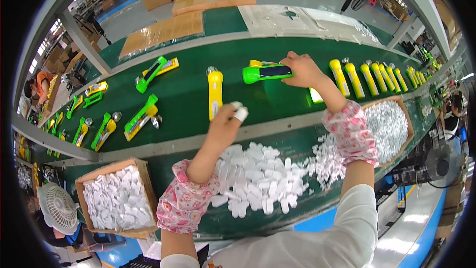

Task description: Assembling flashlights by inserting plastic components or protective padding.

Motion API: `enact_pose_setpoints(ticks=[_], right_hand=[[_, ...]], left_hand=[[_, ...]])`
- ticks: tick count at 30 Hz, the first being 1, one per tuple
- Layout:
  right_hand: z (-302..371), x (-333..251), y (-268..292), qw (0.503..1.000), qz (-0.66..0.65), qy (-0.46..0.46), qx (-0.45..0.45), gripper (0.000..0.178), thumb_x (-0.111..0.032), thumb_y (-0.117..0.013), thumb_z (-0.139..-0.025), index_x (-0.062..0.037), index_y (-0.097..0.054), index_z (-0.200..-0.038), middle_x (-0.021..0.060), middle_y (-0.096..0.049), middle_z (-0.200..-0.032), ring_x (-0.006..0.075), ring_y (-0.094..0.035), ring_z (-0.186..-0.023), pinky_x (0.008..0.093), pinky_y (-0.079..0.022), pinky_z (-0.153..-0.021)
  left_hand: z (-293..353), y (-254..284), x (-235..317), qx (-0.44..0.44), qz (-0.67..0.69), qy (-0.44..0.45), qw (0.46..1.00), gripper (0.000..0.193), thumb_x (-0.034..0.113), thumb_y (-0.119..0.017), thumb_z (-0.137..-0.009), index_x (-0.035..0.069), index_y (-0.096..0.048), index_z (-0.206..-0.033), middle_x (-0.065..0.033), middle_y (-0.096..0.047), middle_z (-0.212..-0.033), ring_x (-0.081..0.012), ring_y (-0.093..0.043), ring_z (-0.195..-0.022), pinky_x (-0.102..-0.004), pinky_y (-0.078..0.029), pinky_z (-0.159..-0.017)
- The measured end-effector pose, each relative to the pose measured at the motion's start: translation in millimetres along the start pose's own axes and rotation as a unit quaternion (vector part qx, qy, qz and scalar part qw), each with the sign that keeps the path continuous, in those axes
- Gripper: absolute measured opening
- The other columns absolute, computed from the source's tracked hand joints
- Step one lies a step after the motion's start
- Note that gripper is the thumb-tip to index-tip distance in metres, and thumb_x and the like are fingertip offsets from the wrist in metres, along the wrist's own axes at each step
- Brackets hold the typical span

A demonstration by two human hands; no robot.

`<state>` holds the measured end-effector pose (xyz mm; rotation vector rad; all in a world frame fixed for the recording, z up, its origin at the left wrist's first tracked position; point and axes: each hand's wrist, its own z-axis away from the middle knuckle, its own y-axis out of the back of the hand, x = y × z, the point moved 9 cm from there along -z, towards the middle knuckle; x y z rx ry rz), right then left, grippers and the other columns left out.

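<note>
My right hand [302,72] grips one end of a green torch with a dark panel [267,72], raised over the green belt; a yellow part shows behind it. My left hand [224,128] is curled with its fingers close together, by the lower end of a yellow torch [214,92] lying on the belt. White covers or pieces [241,114] show at its fingertips; whether it pinches anything is hidden. Below the hands lies a loose pile of white oval pieces [263,178]. Patterned pink sleeve covers [186,198] are on both forearms.
At left, several green-and-yellow torches [141,116] lie on the belt [183,69]; yellow torches [367,78] line its right. A cardboard box of white ovals [119,198] is at left, a box of small whitish pieces [386,129] at right. A metal rail [188,144] edges the belt.
</note>
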<state>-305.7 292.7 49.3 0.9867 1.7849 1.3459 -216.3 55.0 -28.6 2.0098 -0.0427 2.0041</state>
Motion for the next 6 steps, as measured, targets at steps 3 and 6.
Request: enact_pose_setpoints(ticks=[3,6], right_hand=[[56.0,-88.8,39.4,0.989,-0.14,0.007,0.043,0.044,-0.026,-0.079,-0.067,-0.0078,-0.064,-0.104,0.013,-0.055,-0.093,0.0337,-0.061,-0.088,0.0424,-0.05,-0.071],[107.4,-157.4,45.0,0.969,-0.223,-0.009,0.101,0.052,-0.022,-0.081,-0.07,-0.0067,-0.062,-0.116,0.0144,-0.056,-0.097,0.0321,-0.06,-0.091,0.0375,-0.05,-0.079]], left_hand=[[53.9,-52.7,-2.6,-0.089,0.403,0.097,0.906,0.061,0.043,-0.049,-0.098,-0.003,-0.037,-0.135,-0.0207,-0.042,-0.141,-0.0317,-0.041,-0.132,-0.0422,-0.034,-0.11],[81.5,-68.6,-7.0,-0.114,0.527,0.041,0.841,0.074,0.052,-0.045,-0.096,0.011,-0.014,-0.15,-0.0084,-0.026,-0.155,-0.0331,-0.024,-0.142,-0.0422,-0.014,-0.117]])
